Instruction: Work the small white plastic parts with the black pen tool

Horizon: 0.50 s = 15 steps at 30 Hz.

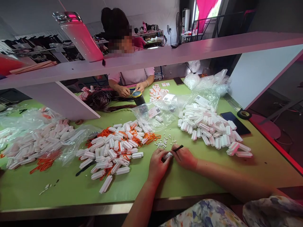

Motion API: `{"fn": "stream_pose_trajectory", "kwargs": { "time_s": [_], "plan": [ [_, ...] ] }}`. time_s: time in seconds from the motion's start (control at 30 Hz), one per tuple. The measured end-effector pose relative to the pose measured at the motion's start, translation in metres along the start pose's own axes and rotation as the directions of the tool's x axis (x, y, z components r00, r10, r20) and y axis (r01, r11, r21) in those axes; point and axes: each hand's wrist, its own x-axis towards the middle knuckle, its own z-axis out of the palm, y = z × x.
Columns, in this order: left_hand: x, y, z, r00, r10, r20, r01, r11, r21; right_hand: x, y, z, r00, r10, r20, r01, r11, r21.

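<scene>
My left hand (158, 164) is closed around a white plastic connector housing (168, 155) with rows of small holes, held just above the green table. Close against it, my right hand (186, 158) pinches a thin black stick-like tool (178, 148); its lower end is hidden by the fingers. Right beyond both hands lies a scatter of tiny white plugs (163, 143). To the left spreads a heap of white connector housings (110, 154), mixed with orange plastic strips (151, 137). A second heap of white housings (208, 126) lies to the right.
Clear plastic bags (155, 115) with labels lie behind the plugs. A dark phone (234, 122) and black tape roll (244, 114) are at right. A shelf (151, 60) bearing a pink-lit bottle (81, 39) crosses the table. Opposite, another person's hands (124, 91) work near dark wires (101, 97).
</scene>
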Motion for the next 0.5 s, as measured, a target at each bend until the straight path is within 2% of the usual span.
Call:
{"fn": "stream_pose_trajectory", "kwargs": {
  "time_s": [0.23, 0.5],
  "plan": [
    [-0.0003, -0.0002, 0.0010, 1.000, 0.005, 0.013, -0.005, 1.000, 0.018, -0.0006, -0.0024, -0.0065, 0.995, 0.040, -0.097, -0.025, 0.988, 0.154],
    [0.0002, 0.0004, 0.0005, 1.000, 0.004, 0.010, -0.005, 1.000, 0.017, 0.0009, -0.0015, -0.0072, 0.997, 0.061, -0.043, -0.053, 0.985, 0.167]
  ]
}}
